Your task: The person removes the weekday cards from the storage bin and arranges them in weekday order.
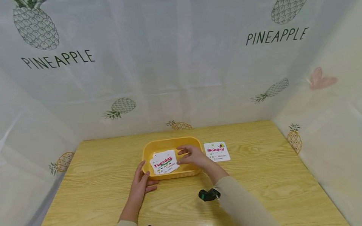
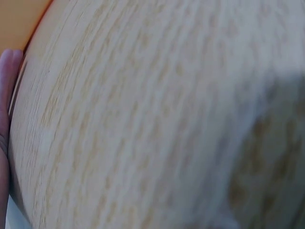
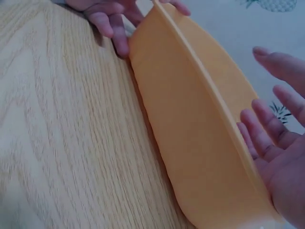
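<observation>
A shallow yellow-orange plastic tray with rounded corners (image 1: 170, 143) sits on a light wooden table (image 1: 272, 177), a little below the centre of the head view. Inside it lies a small stack of white cards, the top one a white card printed "Tuesday" in red letters (image 1: 164, 162), tilted slightly and filling the left half of the tray.

The left hand (image 1: 141, 183) rests on the table at the lower left corner of the tray, fingers straight and touching the tray's outer wall; in the right wrist view its fingertips (image 3: 109, 24) show at the top of the frame, pressed against the end of the tray. It curls round nothing.

The right hand (image 1: 191, 156) hovers over the right half of the tray, just beside the Tuesday card, with fingers spread and relaxed. The right wrist view shows its open palm at the right edge of the frame, fingers (image 3: 267, 129) apart above the rim, holding nothing.

To the right of the tray, apart from it, a white card printed "Monday" in red (image 1: 217, 151) lies flat on the table.

The left wrist view shows only blurred wood grain and a sliver of the tray in its upper left corner.
</observation>
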`<state>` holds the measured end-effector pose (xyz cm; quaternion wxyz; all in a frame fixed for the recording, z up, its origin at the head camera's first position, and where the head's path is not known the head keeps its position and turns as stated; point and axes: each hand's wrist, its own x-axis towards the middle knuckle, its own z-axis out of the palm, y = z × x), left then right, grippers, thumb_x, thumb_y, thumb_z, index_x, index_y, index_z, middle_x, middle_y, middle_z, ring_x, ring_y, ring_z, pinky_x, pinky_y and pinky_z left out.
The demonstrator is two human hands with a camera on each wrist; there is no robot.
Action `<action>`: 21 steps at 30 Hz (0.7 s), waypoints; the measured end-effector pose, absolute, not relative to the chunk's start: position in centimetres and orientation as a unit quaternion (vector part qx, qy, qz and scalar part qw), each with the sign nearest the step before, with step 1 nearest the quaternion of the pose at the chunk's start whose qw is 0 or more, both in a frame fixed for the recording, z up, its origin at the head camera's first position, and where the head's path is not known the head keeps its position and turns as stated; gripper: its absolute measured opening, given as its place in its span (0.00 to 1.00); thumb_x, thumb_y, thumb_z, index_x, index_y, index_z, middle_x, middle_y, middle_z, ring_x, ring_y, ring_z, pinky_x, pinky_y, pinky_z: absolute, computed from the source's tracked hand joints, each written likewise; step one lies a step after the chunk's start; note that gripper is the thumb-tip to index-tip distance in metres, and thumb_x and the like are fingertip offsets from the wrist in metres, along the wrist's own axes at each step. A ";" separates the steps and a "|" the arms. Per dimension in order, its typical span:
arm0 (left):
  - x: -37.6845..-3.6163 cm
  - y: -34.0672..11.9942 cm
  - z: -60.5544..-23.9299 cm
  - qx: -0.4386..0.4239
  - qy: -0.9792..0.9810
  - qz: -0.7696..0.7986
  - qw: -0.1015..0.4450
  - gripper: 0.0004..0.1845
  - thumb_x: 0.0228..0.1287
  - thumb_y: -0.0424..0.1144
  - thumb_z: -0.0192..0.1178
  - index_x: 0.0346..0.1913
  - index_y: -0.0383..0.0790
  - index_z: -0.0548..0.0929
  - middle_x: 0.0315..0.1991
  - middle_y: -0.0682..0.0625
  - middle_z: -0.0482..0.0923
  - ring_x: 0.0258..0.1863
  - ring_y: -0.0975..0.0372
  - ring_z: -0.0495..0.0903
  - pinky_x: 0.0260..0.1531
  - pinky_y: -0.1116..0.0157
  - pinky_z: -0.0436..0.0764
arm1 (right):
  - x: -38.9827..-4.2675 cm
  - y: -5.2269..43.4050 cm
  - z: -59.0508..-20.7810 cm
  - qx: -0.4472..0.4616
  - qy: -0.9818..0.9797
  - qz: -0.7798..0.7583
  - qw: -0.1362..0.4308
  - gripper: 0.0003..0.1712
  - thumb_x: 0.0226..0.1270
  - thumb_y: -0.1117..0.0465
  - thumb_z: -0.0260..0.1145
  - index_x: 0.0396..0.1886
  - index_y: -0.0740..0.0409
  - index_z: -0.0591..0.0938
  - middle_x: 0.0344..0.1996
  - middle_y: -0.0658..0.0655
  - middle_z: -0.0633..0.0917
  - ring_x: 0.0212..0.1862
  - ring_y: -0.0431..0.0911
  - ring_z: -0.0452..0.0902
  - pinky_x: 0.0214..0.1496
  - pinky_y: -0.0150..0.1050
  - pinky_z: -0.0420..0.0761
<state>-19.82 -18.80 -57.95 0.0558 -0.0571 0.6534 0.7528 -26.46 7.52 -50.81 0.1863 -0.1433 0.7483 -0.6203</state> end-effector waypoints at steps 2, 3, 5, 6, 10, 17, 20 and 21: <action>-19.9 -18.8 -58.0 -0.057 0.653 0.753 0.057 0.27 0.78 0.41 0.47 0.75 0.61 0.56 0.66 0.38 0.58 0.40 0.47 0.85 0.34 0.56 0.86 | -26.6 7.1 -50.9 -0.141 0.750 -0.616 0.197 0.36 0.61 0.70 0.70 0.68 0.68 0.69 0.57 0.72 0.73 0.48 0.53 0.79 0.52 0.44 0.81; -19.9 -18.8 -58.0 -0.057 0.653 0.753 0.057 0.27 0.78 0.41 0.47 0.75 0.61 0.56 0.66 0.38 0.58 0.40 0.46 0.85 0.34 0.56 0.86 | -26.7 6.9 -51.0 -0.139 0.751 -0.613 0.202 0.36 0.60 0.71 0.71 0.68 0.68 0.69 0.57 0.72 0.73 0.48 0.53 0.79 0.52 0.43 0.81; -19.9 -18.9 -58.0 -0.058 0.653 0.753 0.059 0.27 0.78 0.41 0.47 0.75 0.61 0.56 0.67 0.38 0.57 0.40 0.46 0.84 0.34 0.56 0.86 | -26.8 6.6 -51.1 -0.129 0.756 -0.605 0.213 0.36 0.60 0.72 0.70 0.68 0.67 0.69 0.57 0.70 0.74 0.50 0.53 0.78 0.52 0.43 0.81; -19.9 -18.9 -58.0 -0.058 0.654 0.752 0.058 0.27 0.78 0.41 0.47 0.75 0.61 0.56 0.67 0.38 0.57 0.40 0.46 0.84 0.34 0.56 0.86 | -26.9 6.4 -51.1 -0.127 0.758 -0.601 0.218 0.36 0.60 0.72 0.70 0.68 0.66 0.69 0.57 0.69 0.74 0.51 0.53 0.77 0.52 0.43 0.81; -19.9 -18.8 -58.0 -0.060 0.655 0.751 0.056 0.27 0.79 0.41 0.47 0.75 0.61 0.55 0.67 0.38 0.57 0.39 0.47 0.85 0.33 0.57 0.86 | -27.2 5.9 -51.3 -0.121 0.748 -0.606 0.243 0.37 0.60 0.75 0.68 0.69 0.67 0.67 0.59 0.70 0.72 0.56 0.59 0.74 0.54 0.45 0.80; -19.7 -18.8 -57.9 -0.062 0.655 0.751 0.053 0.27 0.79 0.40 0.46 0.75 0.61 0.56 0.70 0.39 0.56 0.39 0.48 0.85 0.34 0.56 0.86 | -27.9 5.3 -52.1 -0.106 0.743 -0.606 0.263 0.36 0.60 0.75 0.69 0.68 0.67 0.68 0.59 0.70 0.71 0.44 0.50 0.78 0.53 0.48 0.80; -19.8 -18.8 -57.9 -0.061 0.656 0.750 0.053 0.27 0.79 0.40 0.46 0.75 0.61 0.56 0.71 0.39 0.56 0.39 0.47 0.85 0.34 0.55 0.86 | -28.0 5.1 -52.2 -0.096 0.754 -0.595 0.260 0.36 0.59 0.73 0.70 0.68 0.65 0.70 0.59 0.69 0.72 0.45 0.50 0.76 0.53 0.47 0.79; -19.8 -18.9 -57.9 -0.060 0.656 0.750 0.053 0.27 0.79 0.40 0.46 0.75 0.61 0.56 0.70 0.39 0.57 0.40 0.46 0.84 0.34 0.55 0.86 | -28.1 5.0 -52.2 -0.095 0.759 -0.591 0.257 0.36 0.58 0.73 0.71 0.67 0.65 0.70 0.58 0.69 0.72 0.46 0.51 0.75 0.52 0.46 0.80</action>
